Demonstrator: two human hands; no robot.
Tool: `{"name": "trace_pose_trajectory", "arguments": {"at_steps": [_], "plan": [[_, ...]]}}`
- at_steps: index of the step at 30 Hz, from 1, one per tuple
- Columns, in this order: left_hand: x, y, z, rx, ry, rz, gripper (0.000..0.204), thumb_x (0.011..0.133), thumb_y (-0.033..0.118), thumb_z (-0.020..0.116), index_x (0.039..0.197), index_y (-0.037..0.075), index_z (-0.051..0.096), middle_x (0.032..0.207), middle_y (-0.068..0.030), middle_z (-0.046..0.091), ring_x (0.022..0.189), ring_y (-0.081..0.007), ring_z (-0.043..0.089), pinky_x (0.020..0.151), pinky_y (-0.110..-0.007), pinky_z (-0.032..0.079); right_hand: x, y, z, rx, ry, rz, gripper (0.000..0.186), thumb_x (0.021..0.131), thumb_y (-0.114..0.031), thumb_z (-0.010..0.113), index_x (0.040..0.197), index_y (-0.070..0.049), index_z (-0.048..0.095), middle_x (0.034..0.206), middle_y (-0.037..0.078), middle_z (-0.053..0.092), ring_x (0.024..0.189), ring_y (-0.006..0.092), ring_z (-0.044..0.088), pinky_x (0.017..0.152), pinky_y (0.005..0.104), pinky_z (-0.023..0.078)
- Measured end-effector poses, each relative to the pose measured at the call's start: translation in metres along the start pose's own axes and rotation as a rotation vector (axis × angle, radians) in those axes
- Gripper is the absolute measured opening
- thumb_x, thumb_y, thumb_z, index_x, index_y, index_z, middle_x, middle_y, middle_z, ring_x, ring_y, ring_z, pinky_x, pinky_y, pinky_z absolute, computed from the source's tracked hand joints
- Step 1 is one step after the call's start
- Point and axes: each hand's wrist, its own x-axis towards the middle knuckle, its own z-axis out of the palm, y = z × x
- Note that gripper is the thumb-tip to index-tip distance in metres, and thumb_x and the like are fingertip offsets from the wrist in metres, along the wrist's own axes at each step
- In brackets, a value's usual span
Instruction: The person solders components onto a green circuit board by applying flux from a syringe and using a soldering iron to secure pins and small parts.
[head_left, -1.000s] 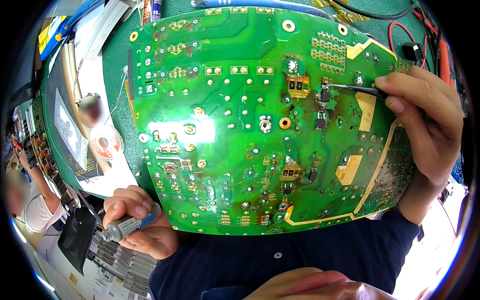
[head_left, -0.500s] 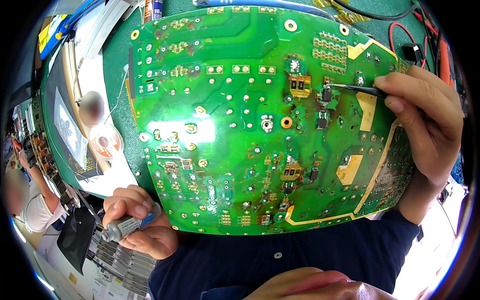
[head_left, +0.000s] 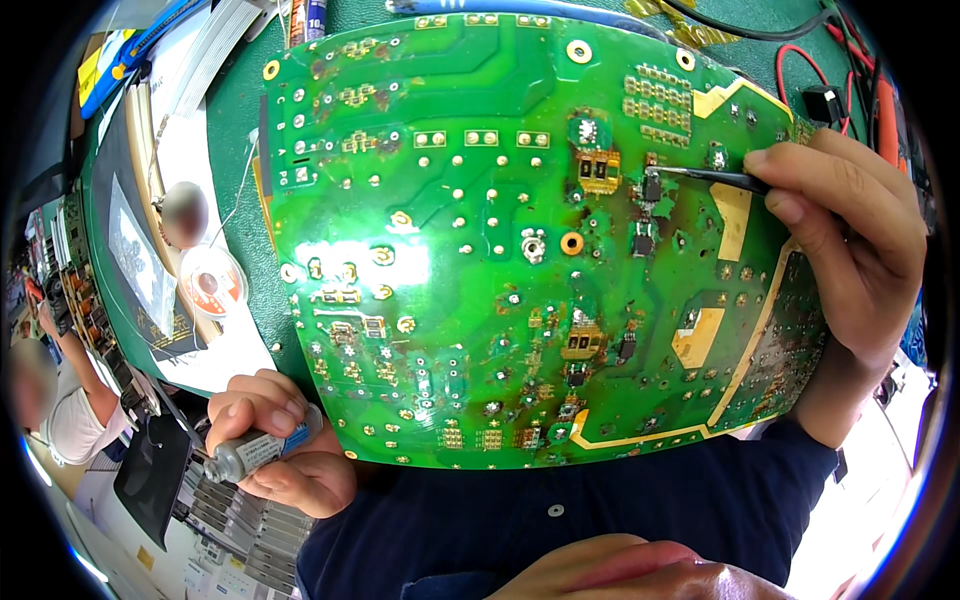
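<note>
A large green circuit board [head_left: 480, 300], soldered side up, fills the middle of the view, with brown stains around several parts. My right hand [head_left: 840, 230] is closed on dark tweezers [head_left: 715, 177] at the board's right. Their tip touches or hovers at a small black component [head_left: 652, 185] on the upper right of the board; which, I cannot tell. Below the board's lower left corner, my left hand [head_left: 280, 445] grips a small grey tube [head_left: 243, 458] lying across the fingers.
A green mat [head_left: 230, 130] holds white paper [head_left: 215, 350], a spool [head_left: 225, 280], a blue-handled tool [head_left: 120, 75] and a clear bag [head_left: 140, 245]. Red and black leads [head_left: 800, 52] lie at back right. Another person [head_left: 85, 420] is at far left, arm raised.
</note>
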Motion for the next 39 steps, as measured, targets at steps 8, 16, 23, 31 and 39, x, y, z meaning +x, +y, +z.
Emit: {"name": "trace_pose_trajectory", "arguments": {"at_steps": [8, 16, 23, 31, 39], "plan": [[0.0003, 0.0003, 0.0003, -0.015, -0.009, 0.006, 0.043, 0.093, 0.034, 0.043, 0.112, -0.005, 0.043, 0.079, -0.0070, 0.041, 0.064, -0.0137, 0.039, 0.054, -0.026, 0.031, 0.0001, 0.0011, -0.0015, -0.007, -0.003, -0.015, 0.017, 0.072, 0.003, 0.062, 0.088, 0.005, 0.064, 0.068, 0.009, 0.056, 0.059, 0.0134, 0.048, 0.052, 0.0229, 0.033], [0.0002, -0.0010, -0.0017, -0.020, -0.013, 0.008, 0.043, 0.092, 0.033, 0.043, 0.113, -0.005, 0.043, 0.078, -0.0073, 0.041, 0.064, -0.0136, 0.040, 0.053, -0.026, 0.032, 0.0000, 0.0020, -0.0022, -0.008, -0.013, -0.020, 0.017, 0.072, 0.003, 0.061, 0.088, 0.005, 0.064, 0.069, 0.009, 0.056, 0.058, 0.0136, 0.048, 0.052, 0.0230, 0.034], [0.0002, -0.0001, -0.0004, -0.007, -0.002, 0.006, 0.044, 0.092, 0.033, 0.044, 0.112, -0.005, 0.043, 0.077, -0.0068, 0.041, 0.064, -0.0135, 0.039, 0.053, -0.026, 0.032, -0.0005, 0.0037, -0.0043, -0.005, -0.027, -0.026, 0.018, 0.072, 0.004, 0.061, 0.089, 0.006, 0.064, 0.070, 0.009, 0.056, 0.059, 0.0135, 0.049, 0.052, 0.0226, 0.034], [0.0004, -0.0007, -0.0005, -0.014, -0.002, 0.009, 0.043, 0.092, 0.033, 0.043, 0.111, -0.005, 0.043, 0.077, -0.0071, 0.041, 0.065, -0.0136, 0.040, 0.054, -0.026, 0.032, -0.0006, 0.0048, -0.0057, -0.028, -0.036, -0.057, 0.018, 0.072, 0.005, 0.060, 0.089, 0.006, 0.064, 0.073, 0.010, 0.058, 0.061, 0.0135, 0.050, 0.054, 0.0222, 0.035], [0.0002, 0.0007, -0.0002, -0.006, -0.011, -0.003, 0.043, 0.092, 0.033, 0.043, 0.112, -0.005, 0.043, 0.077, -0.0070, 0.041, 0.064, -0.0138, 0.040, 0.054, -0.026, 0.032, -0.0018, 0.0064, -0.0056, -0.017, -0.034, -0.066, 0.018, 0.072, 0.006, 0.060, 0.090, 0.006, 0.064, 0.073, 0.010, 0.057, 0.061, 0.0138, 0.050, 0.054, 0.0223, 0.036]]}}
